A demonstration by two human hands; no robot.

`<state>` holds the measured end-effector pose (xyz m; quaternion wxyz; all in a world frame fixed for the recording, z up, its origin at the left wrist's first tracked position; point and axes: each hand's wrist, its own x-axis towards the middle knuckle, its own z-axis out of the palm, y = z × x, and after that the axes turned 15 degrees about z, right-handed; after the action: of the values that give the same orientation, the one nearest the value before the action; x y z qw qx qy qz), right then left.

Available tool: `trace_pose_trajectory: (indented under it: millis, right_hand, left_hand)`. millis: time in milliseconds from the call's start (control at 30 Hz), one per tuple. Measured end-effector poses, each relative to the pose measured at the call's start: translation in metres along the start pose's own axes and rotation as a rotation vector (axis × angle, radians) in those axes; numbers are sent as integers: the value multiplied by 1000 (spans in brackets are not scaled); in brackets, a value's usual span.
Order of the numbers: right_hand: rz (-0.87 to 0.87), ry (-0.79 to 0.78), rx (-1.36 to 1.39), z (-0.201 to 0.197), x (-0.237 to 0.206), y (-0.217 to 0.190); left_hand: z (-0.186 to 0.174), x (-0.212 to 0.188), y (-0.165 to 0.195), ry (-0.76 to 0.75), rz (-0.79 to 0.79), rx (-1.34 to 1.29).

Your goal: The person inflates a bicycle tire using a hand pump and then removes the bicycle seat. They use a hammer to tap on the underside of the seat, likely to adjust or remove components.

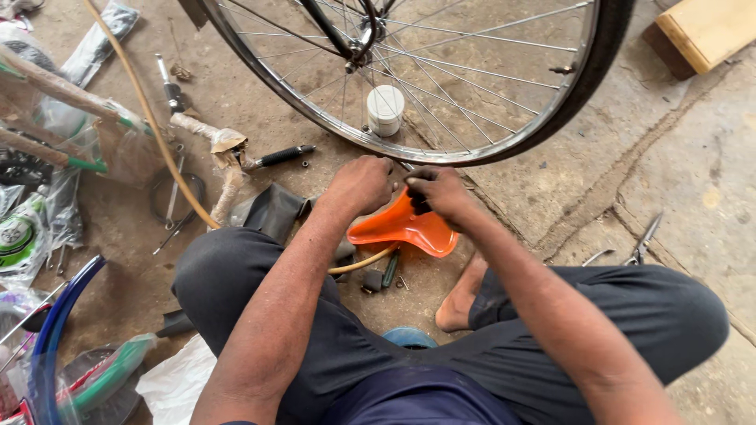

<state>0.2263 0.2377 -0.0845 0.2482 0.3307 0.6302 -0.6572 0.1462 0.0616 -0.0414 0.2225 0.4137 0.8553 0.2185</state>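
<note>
Concrete floor (677,181), bicycle wheel (441,79) upright, white jar (385,109) behind its spokes. Left hand (361,185) closed at the wheel's rim, contents unseen. Right hand (438,193) gripping a black part above the orange saddle (402,228).

orange plastic piece (402,228) | curved, glossy | on ground (below wheel rim)

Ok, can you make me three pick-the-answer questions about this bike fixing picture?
1. Where is the small white tub?
A. behind the wheel spokes
B. on the wooden block
C. in a hand

2. What colour is the curved plastic piece under the hands?
A. blue
B. orange
C. white

3. What is the right hand doing?
A. lying open on the floor
B. gripping a dark tool
C. holding the pliers

Answers: 1 A, it shows through the spokes of the bicycle wheel. 2 B, it is bright orange. 3 B, its fingers curl round something dark.
</note>
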Motion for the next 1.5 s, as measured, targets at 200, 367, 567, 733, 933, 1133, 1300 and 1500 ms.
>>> trace_pose_trajectory:
  millis: [200, 367, 567, 733, 933, 1133, 1300, 1500]
  right_hand:
    - [-366, 215, -857, -34, -81, -17]
    - [-379, 378, -987, -46, -158, -42]
    - [-709, 806, -899, -109, -223, -109]
    - [-995, 972, -645, -146, -210, -138]
    - [-870, 992, -379, -169, -115, -143]
    - [-1086, 867, -558, -185, -80, -154]
    - [-1003, 800, -643, -188, -95, -160]
    - [-934, 815, -654, -161, -122, -135]
  left_hand:
    - [10, 8, 14, -41, 60, 54]
    - [24, 28, 45, -76, 210, 16]
    - [33, 52, 84, 18, 362, -135]
    - [34, 63, 90, -24, 425, -46]
    - [41, 62, 70, -127, 349, -17]
    - [18, 56, 25, -16, 220, 54]
    - [9, 48, 29, -5, 224, 52]
    - [4, 48, 46, 10, 300, 43]
